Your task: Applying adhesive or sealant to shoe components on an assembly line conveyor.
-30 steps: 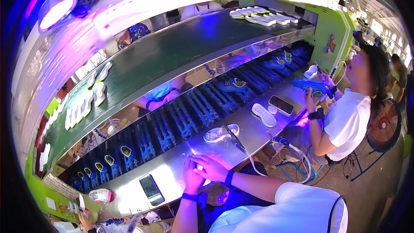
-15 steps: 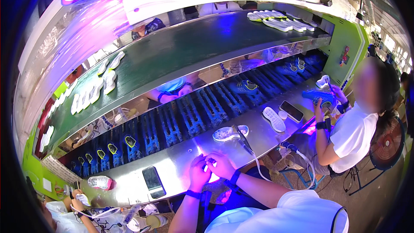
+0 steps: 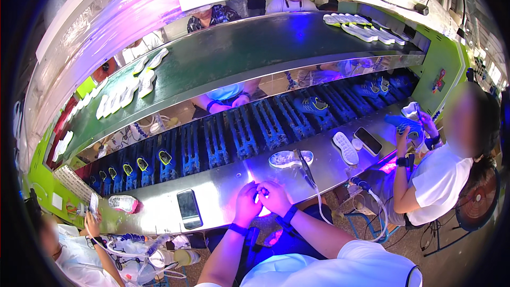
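My left hand [image 3: 247,203] and my right hand [image 3: 274,199] meet at the front edge of the metal bench [image 3: 220,180], under bright violet light. Their fingers are bent and pressed together at the tips. What lies between them, if anything, is too small to make out. Just beyond my right hand a white shoe sole [image 3: 290,159] rests on the bench, with a dark pen-like tool [image 3: 306,171] on a white cord lying across it. To the left of my left hand lies a phone [image 3: 189,209].
Behind the bench runs a blue slatted rack [image 3: 215,141] carrying blue shoes [image 3: 312,105]. Above it, a green belt [image 3: 223,48] bears white soles [image 3: 126,93]. Another sole [image 3: 345,148] and phone [image 3: 367,141] lie at right. Co-workers sit on both sides, the right one holding a blue shoe [image 3: 402,124].
The whole view has shifted a little. My hands stay together with fingertips meeting. The person at left has lifted a small pale item higher, and the person at right has tilted the shoe.
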The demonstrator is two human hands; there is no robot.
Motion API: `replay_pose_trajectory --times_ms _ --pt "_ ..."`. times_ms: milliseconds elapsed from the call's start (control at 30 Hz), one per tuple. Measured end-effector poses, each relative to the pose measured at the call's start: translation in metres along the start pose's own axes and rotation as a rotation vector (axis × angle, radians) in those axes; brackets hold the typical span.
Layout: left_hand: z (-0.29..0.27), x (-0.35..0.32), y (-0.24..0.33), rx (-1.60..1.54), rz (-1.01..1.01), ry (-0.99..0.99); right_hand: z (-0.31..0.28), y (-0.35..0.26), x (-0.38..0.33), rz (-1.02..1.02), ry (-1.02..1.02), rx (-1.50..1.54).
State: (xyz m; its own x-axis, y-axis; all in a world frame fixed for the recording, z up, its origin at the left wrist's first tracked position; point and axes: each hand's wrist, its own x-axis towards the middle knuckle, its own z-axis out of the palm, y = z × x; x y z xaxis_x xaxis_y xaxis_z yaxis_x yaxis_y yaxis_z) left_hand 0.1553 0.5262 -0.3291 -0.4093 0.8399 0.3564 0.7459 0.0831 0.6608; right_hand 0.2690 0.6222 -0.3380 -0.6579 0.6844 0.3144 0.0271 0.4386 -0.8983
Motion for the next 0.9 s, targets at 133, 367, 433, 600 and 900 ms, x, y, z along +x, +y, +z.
replay_pose_trajectory --times_ms 133,367,433,600,900 --pt "0.004 -0.001 0.000 0.020 -0.009 0.027 0.001 0.005 0.001 -0.007 0.009 -0.025" --pt "0.004 0.000 0.000 0.030 0.008 0.026 -0.004 0.002 0.002 -0.057 0.018 -0.055" --pt "0.005 0.000 0.002 0.030 0.009 0.017 -0.006 0.001 0.002 -0.059 0.016 -0.061" --pt "0.004 -0.002 0.003 0.043 0.010 0.020 -0.004 0.001 0.002 -0.057 0.015 -0.060" --pt "0.018 -0.001 -0.008 0.043 0.012 0.034 -0.007 0.006 0.001 -0.057 0.021 -0.070"
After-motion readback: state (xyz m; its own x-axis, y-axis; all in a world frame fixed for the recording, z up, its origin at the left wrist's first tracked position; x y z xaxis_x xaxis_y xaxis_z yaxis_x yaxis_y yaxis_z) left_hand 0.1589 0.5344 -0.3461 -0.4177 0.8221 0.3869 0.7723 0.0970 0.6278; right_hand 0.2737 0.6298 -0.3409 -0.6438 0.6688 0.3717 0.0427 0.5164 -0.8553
